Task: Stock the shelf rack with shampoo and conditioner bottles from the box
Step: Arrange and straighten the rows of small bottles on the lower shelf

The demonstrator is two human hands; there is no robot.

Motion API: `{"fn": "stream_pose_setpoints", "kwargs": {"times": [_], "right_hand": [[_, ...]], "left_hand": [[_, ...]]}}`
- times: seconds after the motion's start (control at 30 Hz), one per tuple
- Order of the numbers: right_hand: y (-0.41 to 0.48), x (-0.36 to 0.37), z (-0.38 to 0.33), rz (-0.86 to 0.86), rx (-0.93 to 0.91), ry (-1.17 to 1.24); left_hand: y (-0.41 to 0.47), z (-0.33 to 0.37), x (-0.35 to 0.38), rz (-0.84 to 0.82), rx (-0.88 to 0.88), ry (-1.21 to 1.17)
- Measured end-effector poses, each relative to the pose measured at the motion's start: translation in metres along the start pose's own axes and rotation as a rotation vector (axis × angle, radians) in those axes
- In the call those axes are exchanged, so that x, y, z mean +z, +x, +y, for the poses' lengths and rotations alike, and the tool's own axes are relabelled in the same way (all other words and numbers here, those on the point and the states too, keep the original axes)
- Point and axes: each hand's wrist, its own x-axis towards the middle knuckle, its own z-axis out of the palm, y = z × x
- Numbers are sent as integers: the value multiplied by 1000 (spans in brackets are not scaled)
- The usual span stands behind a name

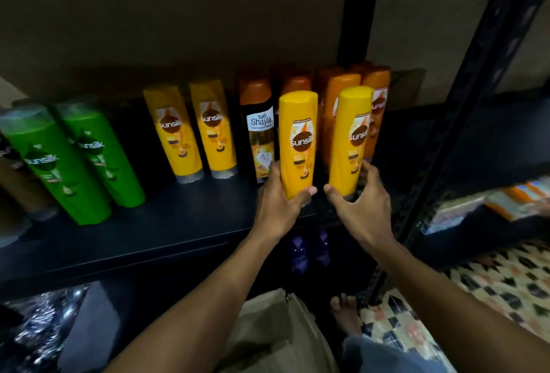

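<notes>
Left hand (278,203) grips the base of a yellow Sunsilk bottle (297,140), thumb across the front, fingers wrapped behind. Right hand (361,205) is at the base of a second yellow bottle (351,140): thumb at its lower left, fingers curled round the right side, palm looser; contact looks real but the base is partly hidden. Both bottles upright, cap down, at the front edge of the black shelf (166,223), just ahead of the orange bottles (336,98).

A narrow gap separates the two held bottles. The left one sits just beside the Safi Shayla bottle (259,134). Further left: two yellow Sunsilk bottles (190,131), then open shelf, then two green Sunsilk bottles (80,158) leaning. Bare shelf front runs under all of them.

Right side is bounded by the perforated rack upright (464,122). Cardboard box (276,331) lies below, between the forearms.
</notes>
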Motion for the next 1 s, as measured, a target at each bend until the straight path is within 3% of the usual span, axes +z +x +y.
{"fn": "stream_pose_setpoints", "kwargs": {"times": [0.23, 0.57, 0.83, 1.0], "right_hand": [[-17, 10, -28, -42, -22, -35], [-50, 95, -86, -241, -67, 20], [-47, 154, -109, -260, -84, 46], [-33, 173, -111, -179, -72, -34]], "left_hand": [[-18, -14, -48, -15, -1, 19], [-50, -46, -166, -1, -39, 133], [-32, -71, -208, 16, -75, 92], [-19, -81, -210, 66, -87, 86]]}}
